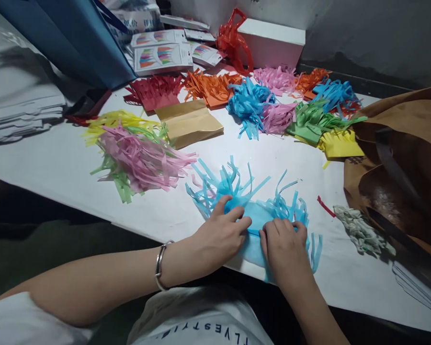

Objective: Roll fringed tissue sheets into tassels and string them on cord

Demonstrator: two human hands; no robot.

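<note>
Partway through work on the blue paper (256, 215), lying at the near edge of the white table (64, 163), right in front of the body. Already cut into loose strips at left and right; plain and uncut across the middle. Folded over in part, judging by the edge between the hands, but not yet flat or tidy. Resting on the left side of it with the left hand (219, 235), fingers apart and bent; cannot tell about a pinch underneath. Holding the folded edge with the right hand (287, 244), fingers curled down on it. Apparently further along at the far side, with a red bundle (158, 91), an orange bundle (213, 88), a blue bundle (249, 103), a green bundle (311, 122) and a yellow bundle (341, 143), all fringed and gathered. Seemingly less orderly at left, with pink strips (140, 160) heaped loosely beside a creased tan sheet (190, 122).
</note>
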